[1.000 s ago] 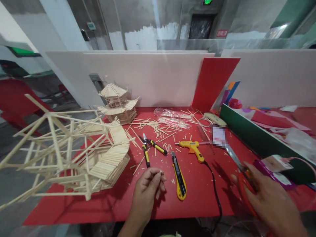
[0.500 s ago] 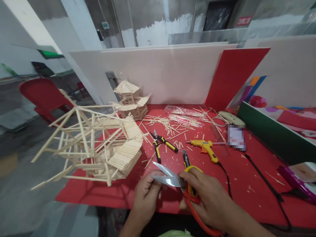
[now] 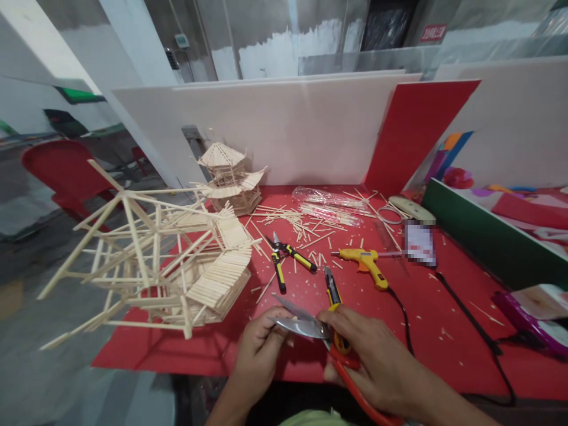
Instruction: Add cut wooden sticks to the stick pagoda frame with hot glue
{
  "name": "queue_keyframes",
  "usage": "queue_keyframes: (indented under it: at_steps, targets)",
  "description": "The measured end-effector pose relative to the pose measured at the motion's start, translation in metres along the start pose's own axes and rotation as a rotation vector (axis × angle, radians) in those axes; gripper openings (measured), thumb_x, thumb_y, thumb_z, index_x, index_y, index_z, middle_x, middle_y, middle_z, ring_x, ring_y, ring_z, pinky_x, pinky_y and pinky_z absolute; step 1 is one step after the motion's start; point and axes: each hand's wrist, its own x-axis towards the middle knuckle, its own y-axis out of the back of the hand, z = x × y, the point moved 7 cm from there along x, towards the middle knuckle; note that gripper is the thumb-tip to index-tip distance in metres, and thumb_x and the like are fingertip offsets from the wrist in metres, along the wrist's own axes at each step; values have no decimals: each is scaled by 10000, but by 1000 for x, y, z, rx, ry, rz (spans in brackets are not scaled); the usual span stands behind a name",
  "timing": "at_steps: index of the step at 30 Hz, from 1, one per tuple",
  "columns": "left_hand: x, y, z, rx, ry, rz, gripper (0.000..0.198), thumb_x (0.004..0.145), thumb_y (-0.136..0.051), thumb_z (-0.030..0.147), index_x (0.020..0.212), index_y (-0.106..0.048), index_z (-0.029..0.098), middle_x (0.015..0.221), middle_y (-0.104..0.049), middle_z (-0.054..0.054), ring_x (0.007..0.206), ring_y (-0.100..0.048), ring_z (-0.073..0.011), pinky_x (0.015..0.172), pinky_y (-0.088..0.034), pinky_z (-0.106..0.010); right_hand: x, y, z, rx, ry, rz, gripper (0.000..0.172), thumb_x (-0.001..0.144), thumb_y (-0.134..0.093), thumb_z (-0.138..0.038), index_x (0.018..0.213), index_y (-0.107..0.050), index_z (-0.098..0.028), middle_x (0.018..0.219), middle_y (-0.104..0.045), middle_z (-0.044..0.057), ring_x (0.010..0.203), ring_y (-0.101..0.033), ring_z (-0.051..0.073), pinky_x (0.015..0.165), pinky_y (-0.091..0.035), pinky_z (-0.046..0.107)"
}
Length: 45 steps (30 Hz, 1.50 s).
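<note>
My right hand (image 3: pixel 373 349) is wrapped round the handles of a pair of scissors (image 3: pixel 304 327) with red and yellow grips. The blades stand apart and point left. Close to their tips, my left hand (image 3: pixel 261 343) is closed in a pinch. Whatever lies between its fingers is too small and hidden to name. Beyond the scissors lies a utility knife (image 3: pixel 332 288), its lower end partly behind my right hand. Yellow-and-black pliers (image 3: pixel 290 258) rest spread on the red tabletop (image 3: pixel 306 370), with a yellow glue gun (image 3: pixel 364 260) to their right.
A large stick-built frame model (image 3: pixel 151 254) takes up the left side of the table. Behind it stands a smaller stick pagoda (image 3: pixel 228 180). Loose wooden sticks (image 3: pixel 288 220) and a plastic bag of sticks (image 3: pixel 331 207) lie at the back. A black cable (image 3: pixel 470 319) crosses the right side.
The scissors have turned slightly in my right hand, and less of the yellow grip shows. My left hand keeps its pinch beside the blades. The whole view has shifted a little.
</note>
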Motion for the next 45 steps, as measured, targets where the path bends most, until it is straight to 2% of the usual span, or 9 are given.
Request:
queue_keyframes:
  at_steps: [6,11,17,21,24,28,33,40,45]
  targets:
    - [0,0,3,33,0,-8,354,826,-662,479,624,-666,187,589,-582,-23,570,-508,-160,565,-389,-255,0,-5,3,-56,9,6,396,879,-622,-402,1221,-488,-252,998,-570,51,846,-558,204,716,-411,301]
    - [-1,3,-6,-2,24,20,282,820,-681,464,759,-716,192,583,-616,-18,561,-534,-157,550,-396,-245,-1,-12,8,-13,18,26,448,877,-638,-401,1264,-476,-245,950,-574,50,805,-555,192,693,-417,288]
    - [-3,-4,-19,-59,111,-43,283,814,-698,451,812,-732,170,609,-644,-31,547,-498,-131,516,-349,-225,-6,-19,16,65,-2,28,466,880,-648,-367,1292,-466,-250,985,-587,58,836,-566,193,743,-460,301]
    - [-3,-7,-25,-100,175,-47,327,817,-683,482,741,-675,164,541,-544,15,455,-356,-81,451,-225,-214,-9,-22,20,84,22,74,472,897,-623,-344,1325,-448,-252,996,-604,66,856,-581,197,767,-475,308]
    - [-2,-6,-24,-75,167,-54,386,855,-633,486,640,-600,168,499,-423,49,447,-305,-74,448,-191,-220,-8,-21,18,136,36,91,386,914,-593,-328,1271,-483,-231,952,-632,60,808,-592,178,738,-475,284]
    - [-2,-5,-23,-61,159,-55,387,867,-614,495,655,-601,171,528,-443,38,474,-327,-83,460,-217,-218,-4,-16,19,129,-40,65,305,870,-636,-360,1133,-543,-239,925,-627,39,755,-582,163,695,-461,273]
    - [-2,-5,-23,-110,164,-48,326,851,-637,496,762,-661,183,608,-529,14,537,-394,-106,498,-282,-218,-1,-11,17,8,-68,31,439,796,-703,-364,1182,-522,-259,973,-582,33,779,-556,179,680,-419,288]
    - [-2,-8,-16,-40,70,-116,295,907,-591,397,707,-653,189,648,-562,0,599,-472,-131,562,-360,-231,0,-12,12,48,-29,6,355,846,-644,-362,1161,-529,-247,948,-578,31,779,-542,166,673,-393,262]
    - [-3,-6,-16,-17,60,-106,324,906,-584,423,690,-640,187,630,-570,2,589,-490,-133,561,-371,-229,0,-13,11,38,-25,-4,400,849,-646,-395,1202,-515,-258,945,-587,26,766,-542,165,662,-378,260]
